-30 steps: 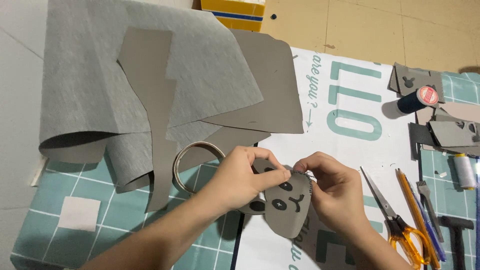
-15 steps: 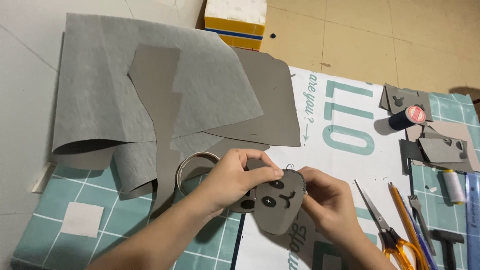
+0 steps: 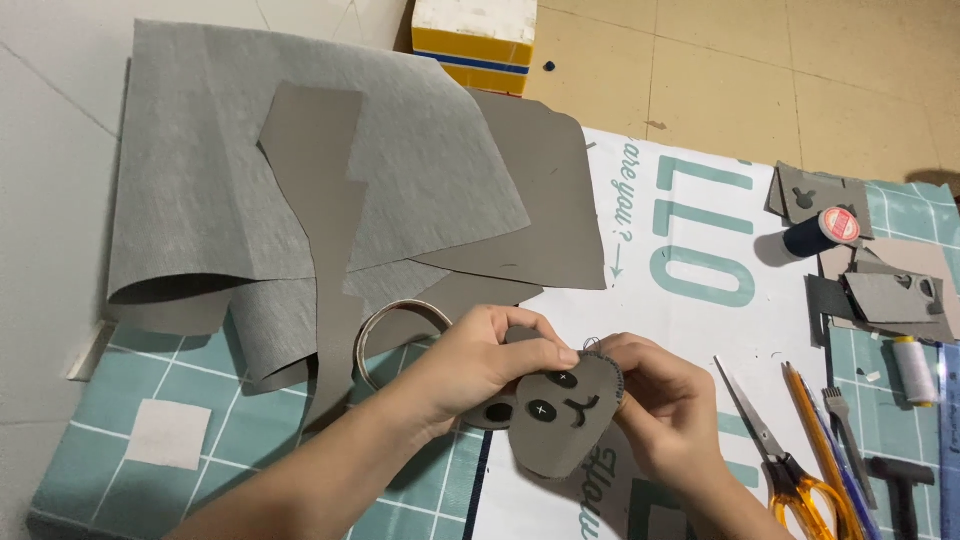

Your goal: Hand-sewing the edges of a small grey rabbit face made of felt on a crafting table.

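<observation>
Grey leather-like material, cut into a small animal face (image 3: 560,420) with two dark button eyes and a dark cut-out nose and mouth, is pinched between both hands just above the white printed sheet (image 3: 690,330). On the face's left side, the left hand (image 3: 480,370) has its fingers curled and closed over the upper edge, the thumb pressing near one eye. On the face's right side, the right hand (image 3: 670,400) grips the stitched edge with closed fingertips, and a short dark thread end sticks up from the face's top edge between the two hands. Just left of the face, partly under the left hand, lies a roll of clear tape (image 3: 385,335). Beyond the tape, up and to the left of the face, large grey sheets (image 3: 300,170) lie folded and overlapping, with a jagged darker strip on top. Right of the face, near the right hand, orange-handled scissors (image 3: 790,460) rest beside a pencil (image 3: 815,435) and other tools. Farther right of the face, well apart, stand a dark blue thread spool (image 3: 815,235), a white spool (image 3: 915,370) and a pile of small grey offcuts (image 3: 890,295). All of it sits on a teal gridded cutting mat (image 3: 130,400).
</observation>
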